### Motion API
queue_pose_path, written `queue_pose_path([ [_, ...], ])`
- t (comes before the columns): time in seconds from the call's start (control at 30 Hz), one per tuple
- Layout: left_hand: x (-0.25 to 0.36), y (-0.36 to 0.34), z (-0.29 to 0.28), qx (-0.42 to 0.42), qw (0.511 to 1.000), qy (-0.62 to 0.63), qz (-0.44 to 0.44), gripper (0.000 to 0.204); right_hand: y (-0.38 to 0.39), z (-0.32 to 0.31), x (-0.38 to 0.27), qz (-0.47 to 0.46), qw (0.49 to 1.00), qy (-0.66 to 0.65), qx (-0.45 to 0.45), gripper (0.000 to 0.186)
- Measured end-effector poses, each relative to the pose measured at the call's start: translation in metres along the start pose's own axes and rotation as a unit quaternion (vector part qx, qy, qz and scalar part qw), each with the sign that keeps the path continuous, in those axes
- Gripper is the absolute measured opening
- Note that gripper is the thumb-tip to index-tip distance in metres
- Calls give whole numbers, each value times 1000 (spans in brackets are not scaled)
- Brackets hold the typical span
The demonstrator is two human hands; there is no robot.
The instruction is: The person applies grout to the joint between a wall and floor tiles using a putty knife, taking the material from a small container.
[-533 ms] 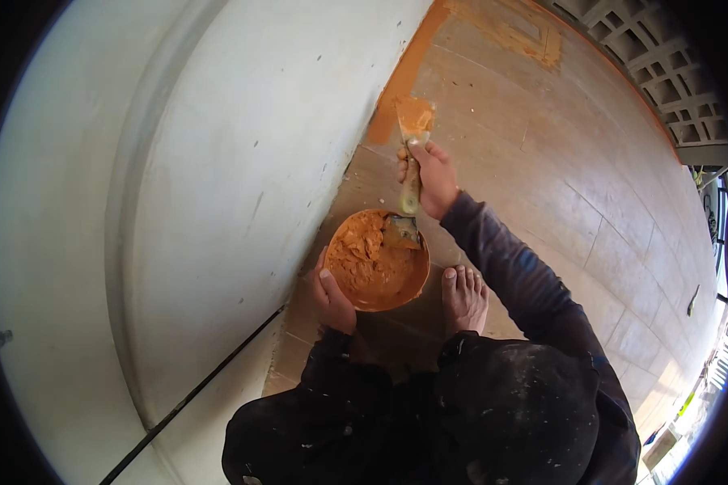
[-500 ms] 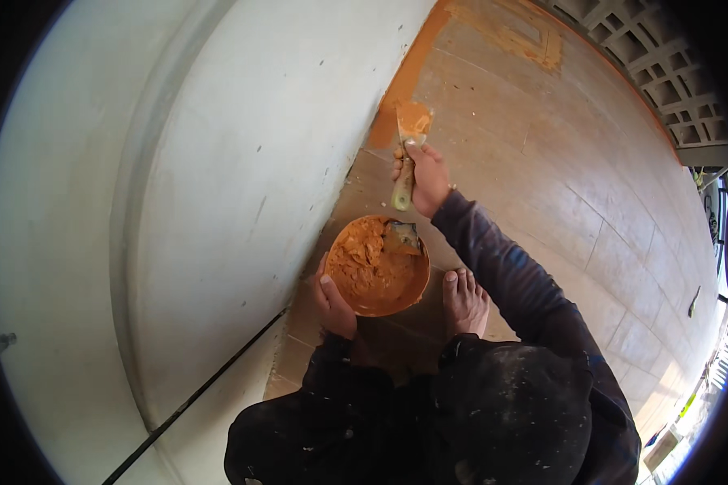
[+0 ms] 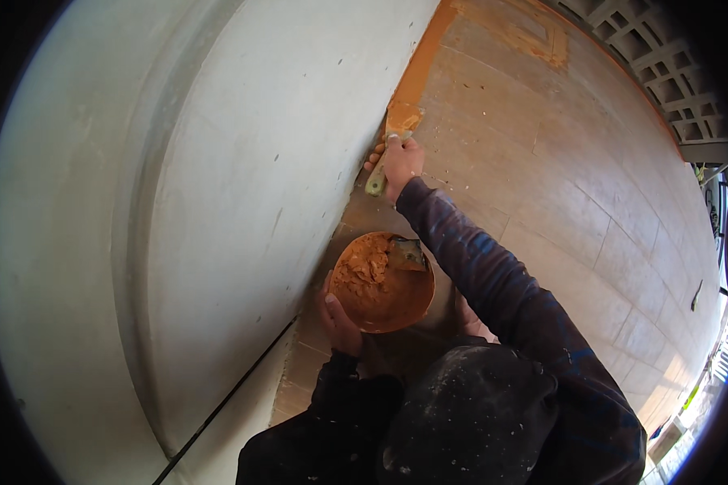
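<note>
My right hand [image 3: 399, 164] is closed round the pale handle of a putty knife [image 3: 402, 121]. Its wide blade, smeared with orange paste, lies at the floor's edge beside the wall, where an orange coated strip [image 3: 419, 77] begins. Nearer to me is a round bowl [image 3: 396, 325] with thick orange paste [image 3: 364, 271] inside. A second flat scraper blade [image 3: 407, 255], dark and paste-stained, rests in the bowl at its far right side. My left hand [image 3: 341, 323] grips the bowl's left side, the fingers partly hidden behind it.
A white wall [image 3: 243, 162] rises close on the left, with a thin black line [image 3: 226, 396] at lower left. Tiled floor [image 3: 574, 210] spreads to the right. White openwork blocks [image 3: 655, 56] stand at far right. My bare foot [image 3: 471, 319] is right of the bowl, partly covered by my arm.
My right hand has moved left with the putty knife, bringing its blade against the wall's base. My left hand still holds the bowl, which sits slightly lower in view.
</note>
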State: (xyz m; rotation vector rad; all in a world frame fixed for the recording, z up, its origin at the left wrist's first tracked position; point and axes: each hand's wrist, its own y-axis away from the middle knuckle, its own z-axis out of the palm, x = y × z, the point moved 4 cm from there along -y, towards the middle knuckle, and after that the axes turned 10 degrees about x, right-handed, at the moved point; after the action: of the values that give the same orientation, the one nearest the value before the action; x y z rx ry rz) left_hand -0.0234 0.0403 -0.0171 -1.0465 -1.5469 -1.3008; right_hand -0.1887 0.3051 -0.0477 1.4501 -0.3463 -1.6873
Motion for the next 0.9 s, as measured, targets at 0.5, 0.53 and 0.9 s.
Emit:
queue_pose_path([
  [0.5, 0, 7, 0, -3, 999, -24, -21, 56, -24, -10, -51, 48, 995, -53, -63, 17],
  [0.53, 0, 8, 0, -3, 999, -24, -21, 56, -30, -4, -55, 48, 995, -54, -63, 17],
  [0.9, 3, 5, -1, -18, 999, 10, -24, 56, 43, -19, -17, 163, 982, 76, -54, 24],
])
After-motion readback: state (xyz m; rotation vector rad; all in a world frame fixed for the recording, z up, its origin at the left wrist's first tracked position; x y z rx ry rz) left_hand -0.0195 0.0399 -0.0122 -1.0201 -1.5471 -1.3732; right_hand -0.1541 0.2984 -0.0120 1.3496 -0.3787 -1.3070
